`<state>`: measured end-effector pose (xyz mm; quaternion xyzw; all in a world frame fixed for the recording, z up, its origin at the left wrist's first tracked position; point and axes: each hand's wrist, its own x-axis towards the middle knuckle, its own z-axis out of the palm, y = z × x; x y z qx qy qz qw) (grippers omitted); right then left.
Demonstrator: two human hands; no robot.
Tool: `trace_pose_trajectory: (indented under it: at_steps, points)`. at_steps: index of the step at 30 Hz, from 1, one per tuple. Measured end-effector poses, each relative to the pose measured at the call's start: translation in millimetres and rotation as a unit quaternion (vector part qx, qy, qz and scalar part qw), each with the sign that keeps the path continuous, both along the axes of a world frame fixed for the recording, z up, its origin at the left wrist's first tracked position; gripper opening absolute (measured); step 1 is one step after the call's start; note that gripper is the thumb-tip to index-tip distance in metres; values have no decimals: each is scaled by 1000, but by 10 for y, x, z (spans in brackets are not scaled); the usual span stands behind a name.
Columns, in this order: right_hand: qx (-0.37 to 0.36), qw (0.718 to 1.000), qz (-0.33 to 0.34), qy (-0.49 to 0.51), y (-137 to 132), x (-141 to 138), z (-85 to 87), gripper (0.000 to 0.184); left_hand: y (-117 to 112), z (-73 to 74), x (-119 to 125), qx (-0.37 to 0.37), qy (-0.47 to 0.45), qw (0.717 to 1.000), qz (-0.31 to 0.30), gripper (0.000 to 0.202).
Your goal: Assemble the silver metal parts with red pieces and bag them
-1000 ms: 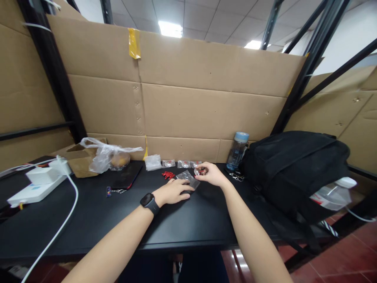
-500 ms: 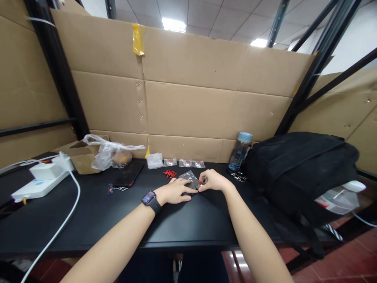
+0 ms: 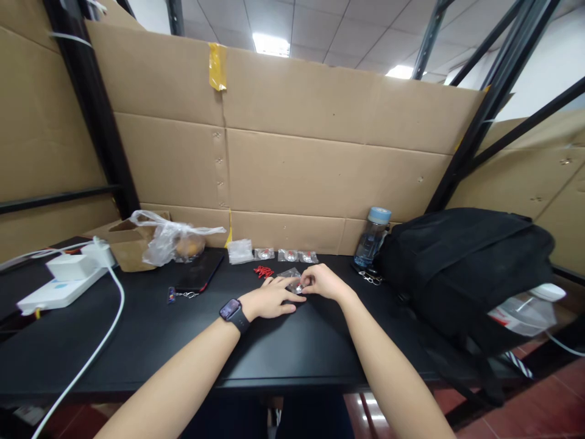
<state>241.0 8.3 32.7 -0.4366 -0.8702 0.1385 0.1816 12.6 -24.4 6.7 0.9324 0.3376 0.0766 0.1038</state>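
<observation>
My left hand [image 3: 270,299], a black smartwatch on its wrist, rests on the black table [image 3: 150,341] with its fingers pressing down a small clear plastic bag [image 3: 290,274]. My right hand [image 3: 322,283] meets it from the right, fingertips pinched at the bag's edge on a small round part that I can barely make out. A little pile of red pieces [image 3: 262,272] lies just left of the bag. Three small clear packets with round parts [image 3: 287,255] sit in a row behind, next to a stack of clear bags [image 3: 240,250].
A black backpack [image 3: 461,268] fills the table's right side, with a blue-capped water bottle [image 3: 373,236] beside it. At the left lie a phone [image 3: 200,272], a keychain [image 3: 177,296], a plastic bag with food [image 3: 176,241], a cardboard box [image 3: 123,241] and a white power strip [image 3: 59,283] with cable. Cardboard walls stand behind.
My right hand has come back from the row of packets toward me and now meets my left hand at the clear bag. The left hand has stayed on the bag.
</observation>
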Motion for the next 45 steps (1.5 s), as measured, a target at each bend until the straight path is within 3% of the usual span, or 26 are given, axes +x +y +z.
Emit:
trace_pose_trajectory:
  at_steps: [3, 9, 14, 22, 28, 37, 45]
  points:
    - [-15, 999, -15, -33, -22, 17, 21, 16, 2, -1, 0, -9, 0, 1000, 1, 42]
    - [-14, 993, -38, -107, -141, 2, 126, 40, 17, -35, 25, 1, -28, 1000, -14, 41]
    - [15, 988, -66, -140, -184, -17, 163, 25, 23, -48, 26, -4, -24, 1000, -8, 42]
    - [13, 990, -64, -128, -216, -66, 143, 17, 2, -28, 40, -18, -18, 1000, -13, 45]
    - [64, 980, -108, -156, -250, -159, 100, 10, 11, -40, 32, -14, -18, 1000, -18, 45]
    - [94, 970, -146, -170, -265, -273, 93, 7, -13, 9, 20, -29, -18, 999, -4, 43]
    - [129, 962, -181, -160, -201, -298, 71, 17, 19, 22, -6, -35, -25, 999, -3, 38]
